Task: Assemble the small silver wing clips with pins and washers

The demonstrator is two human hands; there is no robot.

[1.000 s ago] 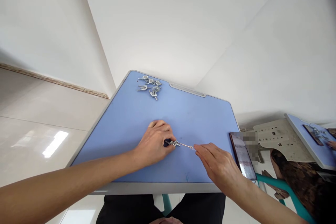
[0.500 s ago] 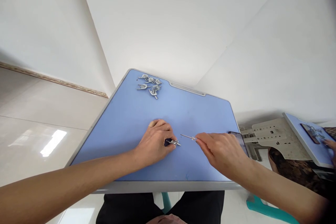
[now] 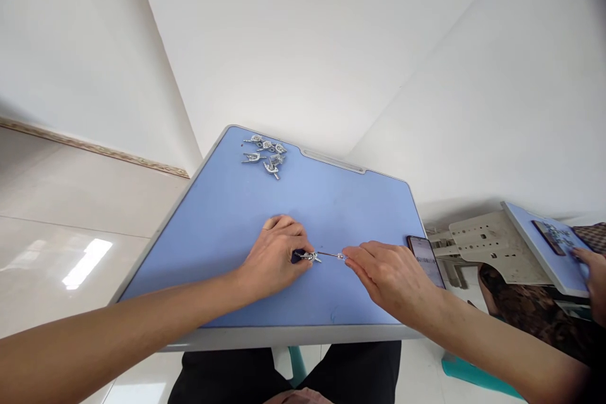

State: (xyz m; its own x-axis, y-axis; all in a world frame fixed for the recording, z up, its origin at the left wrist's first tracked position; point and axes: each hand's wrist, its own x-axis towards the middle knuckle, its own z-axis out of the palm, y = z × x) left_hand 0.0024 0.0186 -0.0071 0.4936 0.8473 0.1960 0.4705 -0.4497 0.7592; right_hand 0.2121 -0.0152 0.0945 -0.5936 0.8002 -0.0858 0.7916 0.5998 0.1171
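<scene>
Over the near middle of the blue desk, my left hand (image 3: pixel 279 251) is closed on a small silver metal clamp-like part (image 3: pixel 310 257), its prongs pointing right. Most of that part is hidden by my fingers. My right hand (image 3: pixel 386 268) grips a small screwdriver (image 3: pixel 329 254) by its clear handle, with the thin shaft pointing left. The shaft's tip meets the right side of the metal part; whether it sits in a screw is too small to tell.
Several similar silver metal parts (image 3: pixel 267 153) lie at the desk's (image 3: pixel 345 202) far left corner. A phone (image 3: pixel 425 259) rests at its right edge, beside my right forearm. Further right, another person's hand (image 3: pixel 591 271) is at a second blue desk (image 3: pixel 516 214).
My right hand has moved the screwdriver left and slightly down, bringing its tip from a gap away to the metal part. My left hand keeps its hold. The view has shifted slightly.
</scene>
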